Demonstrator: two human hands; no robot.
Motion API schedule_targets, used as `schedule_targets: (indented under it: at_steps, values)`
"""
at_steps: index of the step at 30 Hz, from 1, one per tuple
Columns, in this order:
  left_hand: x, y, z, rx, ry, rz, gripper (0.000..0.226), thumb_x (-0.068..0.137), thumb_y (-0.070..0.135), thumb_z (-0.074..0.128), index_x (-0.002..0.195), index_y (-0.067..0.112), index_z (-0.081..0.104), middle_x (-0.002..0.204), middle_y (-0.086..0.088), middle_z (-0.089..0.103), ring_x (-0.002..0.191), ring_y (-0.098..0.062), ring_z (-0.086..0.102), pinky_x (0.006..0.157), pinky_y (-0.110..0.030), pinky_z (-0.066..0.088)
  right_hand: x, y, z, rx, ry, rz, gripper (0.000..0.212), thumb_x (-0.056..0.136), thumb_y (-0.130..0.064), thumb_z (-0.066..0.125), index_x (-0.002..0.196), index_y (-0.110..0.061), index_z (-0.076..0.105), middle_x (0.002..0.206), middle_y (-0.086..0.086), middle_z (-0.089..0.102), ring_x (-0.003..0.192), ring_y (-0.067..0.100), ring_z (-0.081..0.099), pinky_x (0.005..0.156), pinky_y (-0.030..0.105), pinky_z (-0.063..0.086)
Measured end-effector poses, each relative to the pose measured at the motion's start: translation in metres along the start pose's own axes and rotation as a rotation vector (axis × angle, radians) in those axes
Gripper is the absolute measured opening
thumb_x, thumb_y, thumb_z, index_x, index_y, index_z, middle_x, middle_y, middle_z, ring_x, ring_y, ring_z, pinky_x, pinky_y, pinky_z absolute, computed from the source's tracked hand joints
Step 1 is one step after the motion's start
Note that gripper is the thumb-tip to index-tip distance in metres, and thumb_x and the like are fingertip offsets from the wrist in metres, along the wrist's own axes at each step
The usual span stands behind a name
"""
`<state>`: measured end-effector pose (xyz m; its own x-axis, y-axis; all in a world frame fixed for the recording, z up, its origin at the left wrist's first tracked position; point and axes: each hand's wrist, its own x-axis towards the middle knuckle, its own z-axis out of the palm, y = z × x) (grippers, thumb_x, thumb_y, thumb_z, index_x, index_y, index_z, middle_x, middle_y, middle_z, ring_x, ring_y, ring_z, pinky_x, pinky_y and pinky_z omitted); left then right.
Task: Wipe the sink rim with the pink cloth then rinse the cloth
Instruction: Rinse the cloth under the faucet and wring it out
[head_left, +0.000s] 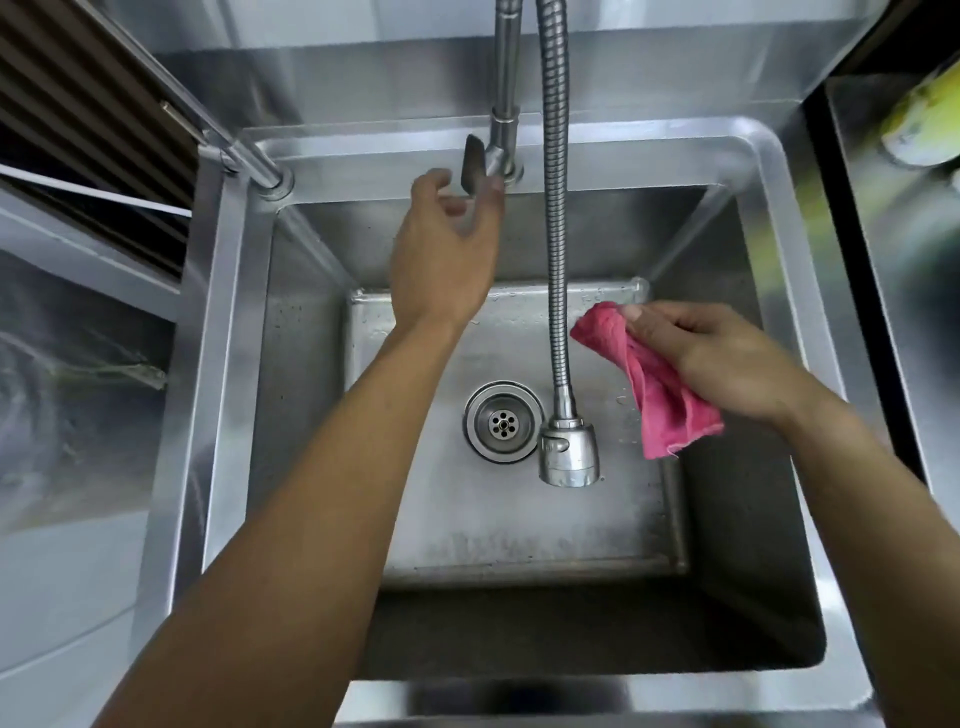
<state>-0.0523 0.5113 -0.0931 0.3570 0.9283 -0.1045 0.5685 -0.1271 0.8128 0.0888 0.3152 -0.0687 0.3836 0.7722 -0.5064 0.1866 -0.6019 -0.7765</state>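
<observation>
While the left hand (441, 249) reaches w/ loose, released fingers at the tap lever (474, 165), touching or just short of it, can't tell which, no water shows yet. Drain (503, 421) sits mid-basin, spray head (567, 453) hanging just right of it. Further right, the right hand (727, 358) has its grip pinched on the pink cloth (652, 379), held over the sink (234, 322) basin beside the hose. To rinse well, prob. ease the lever gently, bring the cloth under the spray head, low to limit splash.
</observation>
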Motion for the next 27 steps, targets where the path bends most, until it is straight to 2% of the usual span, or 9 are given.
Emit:
schedule_targets:
  at_steps: [4, 6, 9, 12, 16, 20, 23, 25, 27]
  values:
    - [0.017, 0.007, 0.006, 0.214, 0.076, 0.118, 0.050, 0.104, 0.061, 0.037, 0.107, 0.021, 0.066, 0.098, 0.008, 0.071, 0.085, -0.017, 0.062, 0.073, -0.034, 0.045, 0.019, -0.008, 0.006, -0.052, -0.054, -0.039, 0.040, 0.103, -0.048, 0.055, 0.085, -0.017, 0.073, 0.064, -0.015, 0.065, 0.055, -0.003, 0.058, 0.057, 0.009, 0.045]
    - [0.024, 0.005, 0.004, 0.258, 0.079, 0.116, 0.053, 0.107, 0.055, 0.033, 0.098, 0.016, 0.067, 0.086, 0.006, 0.067, 0.078, -0.019, 0.058, 0.067, -0.034, 0.040, 0.021, -0.008, 0.007, -0.132, -0.027, -0.098, 0.031, 0.103, -0.051, 0.054, 0.110, -0.031, 0.077, 0.090, -0.021, 0.076, 0.081, -0.008, 0.068, 0.075, 0.011, 0.051]
    - [0.036, 0.000, 0.000, 0.135, 0.015, 0.033, 0.062, 0.105, 0.058, 0.030, 0.084, 0.018, 0.072, 0.082, 0.005, 0.074, 0.076, -0.021, 0.069, 0.075, -0.039, 0.054, 0.017, -0.006, 0.006, -0.390, 0.082, -0.277, 0.037, 0.105, -0.056, 0.048, 0.138, -0.044, 0.060, 0.124, -0.020, 0.071, 0.113, 0.006, 0.066, 0.098, 0.034, 0.053]
    - [0.039, 0.000, -0.003, -0.029, -0.075, -0.077, 0.058, 0.104, 0.059, 0.033, 0.074, 0.026, 0.070, 0.077, 0.006, 0.078, 0.075, -0.023, 0.074, 0.084, -0.043, 0.058, 0.012, -0.002, 0.001, -0.567, 0.158, -0.407, 0.041, 0.108, -0.059, 0.040, 0.146, -0.047, 0.050, 0.122, -0.014, 0.070, 0.112, 0.016, 0.065, 0.091, 0.045, 0.053]
    - [0.040, 0.004, -0.008, -0.206, -0.147, -0.258, 0.059, 0.104, 0.061, 0.035, 0.088, 0.020, 0.074, 0.079, 0.004, 0.078, 0.062, -0.018, 0.071, 0.055, -0.028, 0.048, 0.009, 0.005, -0.004, -0.710, 0.223, -0.516, 0.045, 0.106, -0.059, 0.039, 0.147, -0.046, 0.052, 0.117, -0.015, 0.068, 0.104, 0.013, 0.061, 0.078, 0.035, 0.039]
    - [0.040, 0.007, -0.013, -0.265, -0.241, -0.351, 0.060, 0.105, 0.061, 0.031, 0.100, 0.019, 0.074, 0.084, 0.002, 0.077, 0.068, -0.020, 0.073, 0.051, -0.024, 0.050, 0.006, 0.006, -0.002, -0.724, 0.227, -0.514, 0.046, 0.106, -0.059, 0.038, 0.147, -0.044, 0.052, 0.121, -0.014, 0.068, 0.107, 0.015, 0.061, 0.080, 0.036, 0.040]
    - [0.031, 0.003, -0.016, 0.029, -0.165, -0.117, 0.056, 0.106, 0.058, 0.030, 0.111, 0.019, 0.069, 0.097, 0.004, 0.074, 0.088, -0.024, 0.070, 0.074, -0.036, 0.056, -0.003, 0.009, 0.000, -0.609, 0.234, -0.445, 0.044, 0.107, -0.058, 0.041, 0.146, -0.042, 0.054, 0.121, -0.011, 0.069, 0.111, 0.016, 0.064, 0.086, 0.042, 0.052]
    - [-0.002, -0.012, -0.020, 0.308, -0.104, 0.125, 0.042, 0.108, 0.051, 0.032, 0.120, 0.023, 0.062, 0.104, 0.012, 0.065, 0.092, -0.017, 0.060, 0.076, -0.035, 0.045, -0.017, 0.014, 0.003, -0.478, 0.244, -0.375, 0.041, 0.107, -0.055, 0.046, 0.144, -0.042, 0.056, 0.123, -0.011, 0.070, 0.109, 0.016, 0.066, 0.086, 0.039, 0.057]
    - [-0.047, -0.039, -0.026, 0.405, -0.121, 0.293, 0.027, 0.107, 0.040, 0.041, 0.117, 0.027, 0.062, 0.104, 0.012, 0.065, 0.089, -0.019, 0.061, 0.074, -0.037, 0.046, -0.037, 0.021, 0.006, -0.409, 0.223, -0.307, 0.040, 0.103, -0.055, 0.050, 0.142, -0.046, 0.058, 0.129, -0.018, 0.068, 0.113, 0.010, 0.065, 0.087, 0.030, 0.057]
